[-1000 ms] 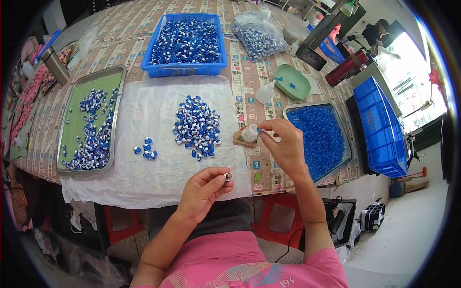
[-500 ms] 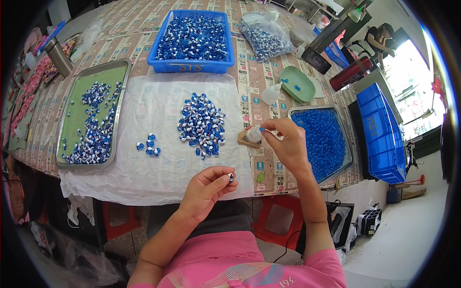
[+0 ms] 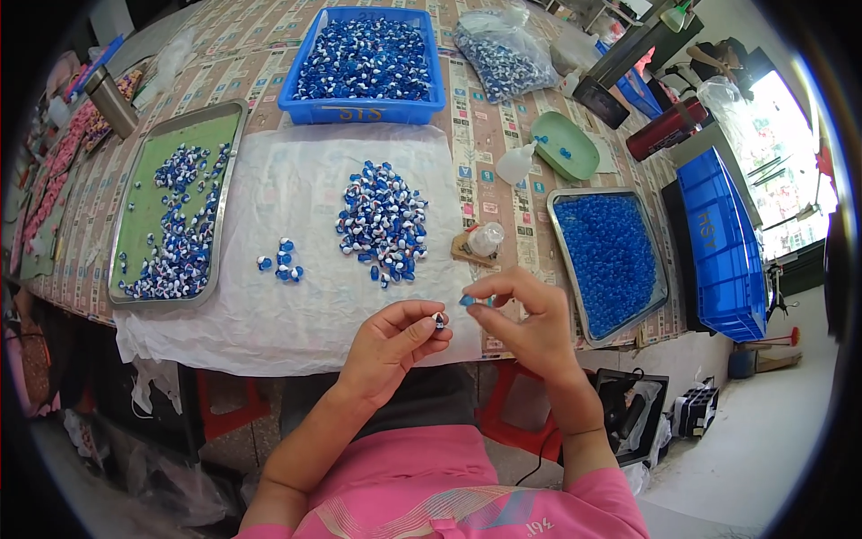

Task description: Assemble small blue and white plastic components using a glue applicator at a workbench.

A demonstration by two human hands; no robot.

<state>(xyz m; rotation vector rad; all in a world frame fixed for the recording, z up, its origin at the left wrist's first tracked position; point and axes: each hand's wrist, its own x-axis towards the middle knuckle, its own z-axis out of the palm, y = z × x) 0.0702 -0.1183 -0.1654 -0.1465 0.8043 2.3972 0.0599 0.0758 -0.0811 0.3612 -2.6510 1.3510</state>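
Observation:
Between the thumb and fingers of my left hand [image 3: 388, 346] is a small white-and-dark piece [image 3: 438, 321], held over the near edge of a white sheet [image 3: 269, 337]. My right hand [image 3: 534, 328], just to its right, pinches a small translucent blue piece [image 3: 467, 301]. The two pieces are close but apart. Beyond my hands lies a pile of blue-and-white pieces [image 3: 383, 220] on the sheet, with a few more blue-and-white pieces [image 3: 287, 272] to its left. A whitish round lump [image 3: 486, 239] sits on a small wooden block [image 3: 465, 251] beyond my right hand.
At right stands a metal tray of translucent blue pieces [image 3: 606, 260]; at left, a green-lined tray [image 3: 135, 234] with blue-and-white pieces. A full blue bin [image 3: 359, 112], a bulging plastic bag [image 3: 505, 58], a green dish [image 3: 575, 162] and a white squeeze bottle [image 3: 515, 165] are farther back.
My right hand has come back from the whitish lump toward my left hand, bringing the blue piece. My left hand has barely moved. The view has shifted slightly.

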